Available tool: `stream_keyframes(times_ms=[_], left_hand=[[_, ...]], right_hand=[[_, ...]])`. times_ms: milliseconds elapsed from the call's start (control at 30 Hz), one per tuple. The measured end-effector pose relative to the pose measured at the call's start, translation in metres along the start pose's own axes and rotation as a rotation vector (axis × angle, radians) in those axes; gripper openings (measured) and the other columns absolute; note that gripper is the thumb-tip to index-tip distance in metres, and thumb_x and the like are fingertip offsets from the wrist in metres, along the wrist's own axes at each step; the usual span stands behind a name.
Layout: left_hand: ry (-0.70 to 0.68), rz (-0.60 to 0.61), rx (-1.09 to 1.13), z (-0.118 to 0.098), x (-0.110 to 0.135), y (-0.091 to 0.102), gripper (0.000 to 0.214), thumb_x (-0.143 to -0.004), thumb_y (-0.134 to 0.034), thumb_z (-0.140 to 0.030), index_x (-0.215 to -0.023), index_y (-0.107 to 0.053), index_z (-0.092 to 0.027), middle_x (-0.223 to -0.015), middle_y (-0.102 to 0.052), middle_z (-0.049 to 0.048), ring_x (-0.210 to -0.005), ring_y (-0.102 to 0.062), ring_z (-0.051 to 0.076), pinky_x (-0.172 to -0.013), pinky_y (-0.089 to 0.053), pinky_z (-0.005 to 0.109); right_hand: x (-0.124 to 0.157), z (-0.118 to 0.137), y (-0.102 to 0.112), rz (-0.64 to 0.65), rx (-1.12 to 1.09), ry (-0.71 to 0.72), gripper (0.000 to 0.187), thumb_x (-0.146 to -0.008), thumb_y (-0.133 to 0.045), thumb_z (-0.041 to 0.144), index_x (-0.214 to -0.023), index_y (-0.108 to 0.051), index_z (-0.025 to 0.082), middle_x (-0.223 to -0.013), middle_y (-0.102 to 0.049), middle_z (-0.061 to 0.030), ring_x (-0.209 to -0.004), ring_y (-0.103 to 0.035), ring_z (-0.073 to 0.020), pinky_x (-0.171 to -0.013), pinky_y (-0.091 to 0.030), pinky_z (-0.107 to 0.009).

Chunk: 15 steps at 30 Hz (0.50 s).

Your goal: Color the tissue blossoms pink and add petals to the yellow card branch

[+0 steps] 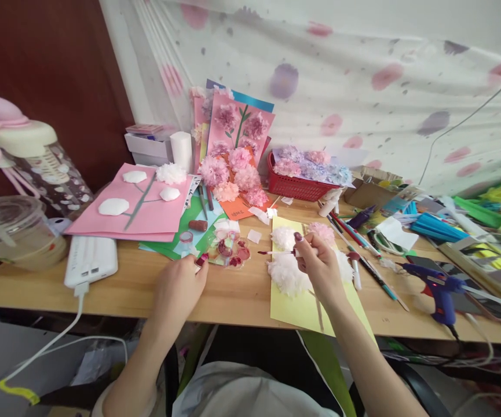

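My right hand is closed on a thin paintbrush with a red tip, held over a yellow card that carries several white and pink tissue flowers. My left hand rests on the wooden table, its fingers curled against the edge of a clear paint palette with red paint in its wells.
A pink card with white flowers, a white power bank, a plastic cup and a bottle sit at left. A red basket, pink flower cards, pens and a blue glue gun lie behind and right.
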<state>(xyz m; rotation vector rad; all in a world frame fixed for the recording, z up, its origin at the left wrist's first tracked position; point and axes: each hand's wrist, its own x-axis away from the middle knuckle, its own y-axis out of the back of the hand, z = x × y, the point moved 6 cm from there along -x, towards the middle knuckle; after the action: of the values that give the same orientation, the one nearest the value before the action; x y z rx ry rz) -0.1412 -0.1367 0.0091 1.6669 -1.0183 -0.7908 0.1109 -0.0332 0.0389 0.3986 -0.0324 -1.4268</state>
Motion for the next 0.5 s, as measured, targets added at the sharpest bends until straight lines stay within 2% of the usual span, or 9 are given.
stream_keyframes(times_ms=[100,233,367,500], left_hand=[[0.031,0.011,-0.024,-0.002,-0.009,-0.007,0.042,-0.095,-0.034,-0.038,-0.079,-0.067,-0.017,-0.081,-0.075,0.0147,-0.080,-0.070,0.031,-0.058,-0.036,0.032],[0.057,-0.023,-0.045,-0.005,-0.017,-0.010,0.045,-0.095,-0.035,-0.041,-0.079,-0.069,-0.016,-0.084,-0.075,0.0161,-0.081,-0.069,0.031,-0.060,-0.040,0.032],[0.090,0.020,-0.034,-0.004,-0.020,-0.014,0.046,-0.094,-0.035,-0.042,-0.080,-0.070,-0.016,-0.085,-0.075,0.0165,-0.081,-0.069,0.031,-0.059,-0.042,0.033],[0.091,0.017,-0.015,-0.004,-0.021,-0.016,0.046,-0.094,-0.035,-0.042,-0.081,-0.071,-0.016,-0.084,-0.074,0.0163,-0.080,-0.069,0.032,-0.060,-0.044,0.033]], right_hand=[[0.001,0.000,-0.021,0.076,0.046,-0.044,0.046,-0.080,-0.061,0.064,-0.068,-0.045,0.022,-0.049,-0.035,0.0086,-0.043,-0.030,-0.0084,-0.043,-0.023,-0.023],[-0.003,0.004,-0.043,0.126,0.174,0.031,0.042,-0.083,-0.059,0.059,-0.069,-0.048,0.021,-0.052,-0.043,0.0066,-0.048,-0.040,-0.0102,-0.048,-0.030,-0.024],[-0.009,-0.006,-0.057,0.178,0.284,0.045,0.038,-0.090,-0.049,0.053,-0.068,-0.044,0.023,-0.051,-0.042,0.0064,-0.049,-0.040,-0.0118,-0.050,-0.029,-0.025],[-0.011,-0.013,-0.061,0.187,0.343,0.040,0.037,-0.091,-0.048,0.049,-0.066,-0.041,0.023,-0.050,-0.039,0.0066,-0.048,-0.038,-0.0124,-0.049,-0.027,-0.025]])
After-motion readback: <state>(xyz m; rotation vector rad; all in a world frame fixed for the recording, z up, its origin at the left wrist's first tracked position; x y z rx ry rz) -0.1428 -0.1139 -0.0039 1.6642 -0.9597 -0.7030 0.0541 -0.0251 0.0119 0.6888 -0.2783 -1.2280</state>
